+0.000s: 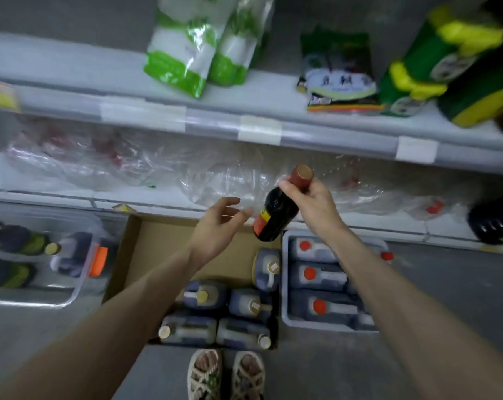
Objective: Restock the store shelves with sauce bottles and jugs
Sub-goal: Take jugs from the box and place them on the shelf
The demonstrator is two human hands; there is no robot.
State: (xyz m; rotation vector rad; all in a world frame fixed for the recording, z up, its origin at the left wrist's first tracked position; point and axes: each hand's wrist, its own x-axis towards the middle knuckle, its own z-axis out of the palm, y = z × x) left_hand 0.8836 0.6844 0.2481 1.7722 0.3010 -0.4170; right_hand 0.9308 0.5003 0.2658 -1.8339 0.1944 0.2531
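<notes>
Our sandals [226, 374] stood just behind the cardboard box [163, 238] of jugs [205, 295]. Our right hand [313, 204] gripped the sauce bottle [276, 216] by its neck, tilted before the lower shelf [42, 195]; our left hand [215, 226] hovered open beside it, empty. We judged the neck grip risky — the bottle could slip or snag the loose plastic wrap [230, 180] there.

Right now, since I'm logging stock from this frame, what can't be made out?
Head view:
Sauce bottle label: blurred, unreadable.
Lower-shelf goods: veiled by crumpled plastic wrap.
Black container, right edge: cut off by frame.
Jugs in grey crate: partly hidden behind right forearm.
</notes>
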